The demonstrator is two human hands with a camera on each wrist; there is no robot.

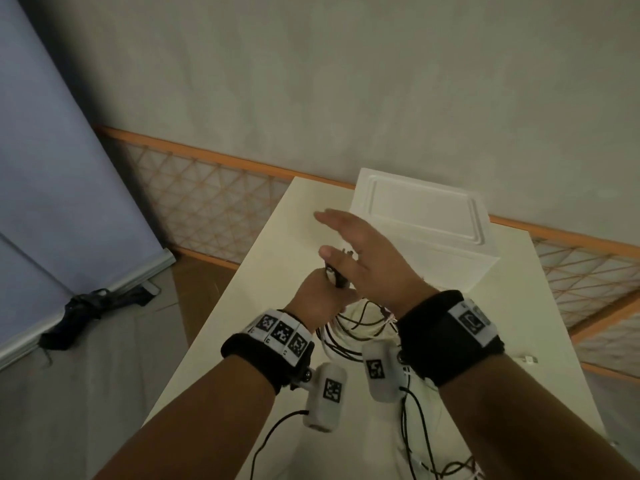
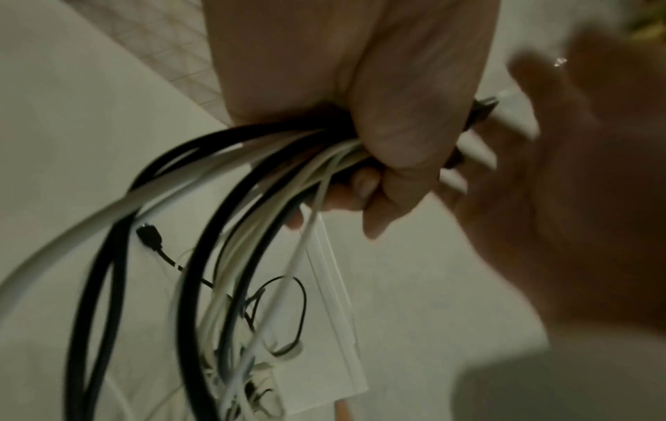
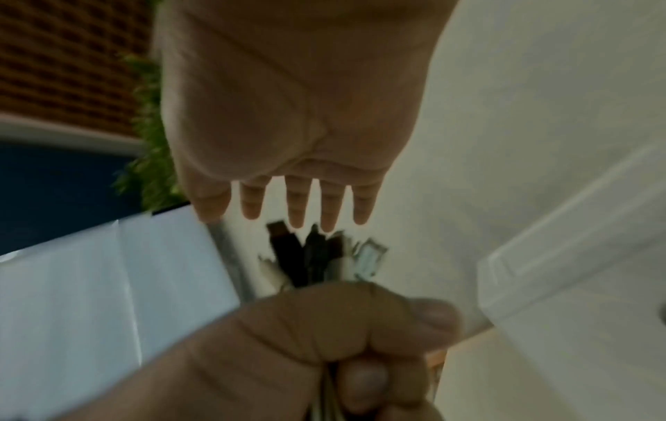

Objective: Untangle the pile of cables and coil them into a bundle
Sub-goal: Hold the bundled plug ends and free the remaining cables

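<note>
My left hand (image 1: 320,299) is closed in a fist around a bunch of black and white cables (image 2: 230,205), held above the table. Their plug ends (image 3: 320,256) stick up out of the fist. Below the fist the cables hang in loops (image 1: 353,330) toward the table. My right hand (image 1: 360,251) hovers just above and beyond the left fist, flat, fingers straight and spread, holding nothing. In the right wrist view its fingertips (image 3: 299,210) sit just over the plug ends without touching them.
The cream table (image 1: 277,258) runs away from me to a grey wall. A white lidded box (image 1: 426,216) stands at its far end. More loose cable (image 1: 446,469) trails near the front edge, and a small white plug (image 1: 528,359) lies at right. A black cable heap (image 1: 83,310) lies on the floor at left.
</note>
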